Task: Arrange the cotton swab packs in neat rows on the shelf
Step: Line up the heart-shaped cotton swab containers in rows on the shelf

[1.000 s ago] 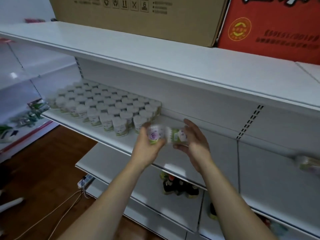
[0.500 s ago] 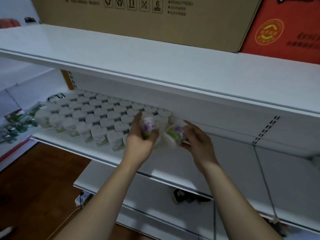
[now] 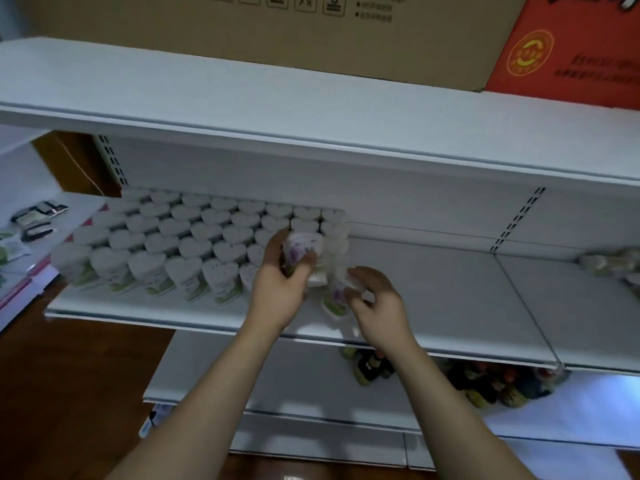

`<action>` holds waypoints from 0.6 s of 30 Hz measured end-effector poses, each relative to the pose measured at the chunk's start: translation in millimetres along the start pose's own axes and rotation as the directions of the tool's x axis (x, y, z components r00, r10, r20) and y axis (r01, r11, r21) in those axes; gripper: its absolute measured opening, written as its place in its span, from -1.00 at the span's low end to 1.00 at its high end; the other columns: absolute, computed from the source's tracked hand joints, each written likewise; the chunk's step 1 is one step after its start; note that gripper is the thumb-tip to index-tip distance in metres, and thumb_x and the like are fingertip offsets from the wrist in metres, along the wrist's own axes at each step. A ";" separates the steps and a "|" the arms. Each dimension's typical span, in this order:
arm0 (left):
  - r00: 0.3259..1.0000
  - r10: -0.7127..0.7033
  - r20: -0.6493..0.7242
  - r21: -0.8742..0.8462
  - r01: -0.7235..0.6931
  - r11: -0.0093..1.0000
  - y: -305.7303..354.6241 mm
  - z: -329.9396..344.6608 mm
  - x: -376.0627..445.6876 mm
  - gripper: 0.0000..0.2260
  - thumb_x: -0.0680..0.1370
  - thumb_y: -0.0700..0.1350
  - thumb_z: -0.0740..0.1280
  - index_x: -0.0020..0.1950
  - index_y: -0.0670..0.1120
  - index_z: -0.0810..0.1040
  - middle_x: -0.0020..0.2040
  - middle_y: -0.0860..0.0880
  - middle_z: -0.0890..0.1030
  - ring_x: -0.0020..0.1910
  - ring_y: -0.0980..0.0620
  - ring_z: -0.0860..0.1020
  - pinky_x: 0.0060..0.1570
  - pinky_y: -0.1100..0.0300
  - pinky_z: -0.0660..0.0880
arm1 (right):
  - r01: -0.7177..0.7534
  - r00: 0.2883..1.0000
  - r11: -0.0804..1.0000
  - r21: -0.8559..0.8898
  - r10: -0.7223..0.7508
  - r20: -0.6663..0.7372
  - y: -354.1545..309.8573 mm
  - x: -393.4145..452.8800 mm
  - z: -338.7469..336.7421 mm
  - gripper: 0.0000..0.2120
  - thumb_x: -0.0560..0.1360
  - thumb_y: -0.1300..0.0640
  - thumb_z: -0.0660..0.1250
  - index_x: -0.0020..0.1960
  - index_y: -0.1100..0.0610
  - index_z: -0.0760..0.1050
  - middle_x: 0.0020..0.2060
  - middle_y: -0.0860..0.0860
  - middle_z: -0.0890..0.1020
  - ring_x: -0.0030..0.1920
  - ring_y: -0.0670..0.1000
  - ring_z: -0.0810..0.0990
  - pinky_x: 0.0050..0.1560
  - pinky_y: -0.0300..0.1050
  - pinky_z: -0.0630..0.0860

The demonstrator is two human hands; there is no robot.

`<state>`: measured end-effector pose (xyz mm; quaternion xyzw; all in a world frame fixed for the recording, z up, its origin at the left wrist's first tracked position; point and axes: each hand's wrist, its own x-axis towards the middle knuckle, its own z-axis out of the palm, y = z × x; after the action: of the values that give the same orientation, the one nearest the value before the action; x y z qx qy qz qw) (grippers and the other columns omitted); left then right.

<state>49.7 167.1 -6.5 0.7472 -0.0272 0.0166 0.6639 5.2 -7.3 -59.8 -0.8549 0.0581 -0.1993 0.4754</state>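
Left grip: your left hand [image 3: 277, 292] curls round one pack [image 3: 300, 249], thumb on its near face, fingers behind, holding it tilted just above the right end of the rows.
Right grip: your right hand [image 3: 377, 306] pinches a second pack [image 3: 335, 299] with its fingertips [image 3: 351, 295] at the pack's right side; this one stands low, at or just above the shelf [image 3: 433, 299]. Blur hides whether it touches down.
Where the packs go: both sit at the right edge of the block of packs [image 3: 194, 237], in the unfilled end column, with bare shelf to their right.
Block: heart-shaped white lids, upright, touching side by side in straight rows running to the back wall.
Handling: you can judge these as light, stiff little plastic tubs. The smooth sides may slip, so take each by its flat faces near the middle, not by the lid, which could pop off.
Risk: a tall narrow tub tips easily; nudging a neighbour could topple a line of them.
Next move, as it looks: stand each pack upright and slide it flush against the end column.
Farther out: loose packs [image 3: 609, 263] lie on the shelf at far right; a carton [image 3: 277, 32] sits on the top shelf.
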 end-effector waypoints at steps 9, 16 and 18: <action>0.999 -0.006 0.037 -0.015 0.007 1.000 -4.2 -22.1 -1.2 -0.59 0.60 -0.04 0.38 0.43 0.12 0.38 -0.01 0.25 0.53 -0.33 0.34 0.57 -0.20 -0.11 0.65 | -0.079 0.996 0.997 -0.002 0.079 -0.032 -8.9 -5.8 19.2 -0.65 0.54 0.07 0.39 0.31 -0.03 0.47 0.20 -0.09 0.55 0.13 -0.11 0.56 0.09 -0.10 0.60; 0.995 0.015 0.095 -0.009 -0.014 1.000 0.9 -24.9 1.5 -0.51 0.60 0.01 0.38 0.52 0.06 0.35 0.02 0.22 0.55 -0.25 0.31 0.60 -0.19 -0.02 0.66 | 0.011 0.997 1.000 -0.026 -0.013 -0.071 -7.5 -5.9 20.8 -0.74 0.55 0.07 0.40 0.22 0.02 0.51 0.20 -0.07 0.55 0.15 -0.09 0.57 0.14 -0.05 0.59; 0.996 0.020 0.092 -0.016 -0.019 1.000 1.5 -26.3 2.0 -0.53 0.61 0.00 0.37 0.50 0.06 0.35 -0.01 0.18 0.55 -0.26 0.33 0.59 -0.23 0.01 0.66 | 0.105 0.993 0.989 -0.106 -0.110 -0.041 -1.1 -9.7 24.5 -0.74 0.51 0.09 0.44 0.17 0.07 0.54 0.26 -0.05 0.50 0.22 -0.09 0.53 0.19 -0.13 0.55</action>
<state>51.8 192.9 -1.8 0.7418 -0.0651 -0.0116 0.6673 5.9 15.4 -73.1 -0.8754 0.0333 -0.2415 0.4174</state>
